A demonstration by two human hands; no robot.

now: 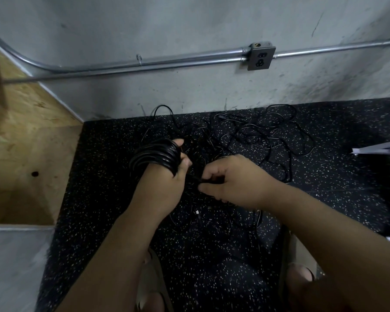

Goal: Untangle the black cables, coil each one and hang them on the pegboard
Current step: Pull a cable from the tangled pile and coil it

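- Gripping a coil (154, 157) wound round its fingers: left hand (164, 183), curled.
- Right hand (232, 179) pinches 1 cable end (208, 180) beside it.
- Tangle (252, 136) lies on floor (336, 176) near wall (189, 25).

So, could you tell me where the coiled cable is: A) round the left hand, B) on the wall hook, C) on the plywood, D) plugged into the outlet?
A: the coil loops round the left hand, while the right hand pinches a loose strand beside it.
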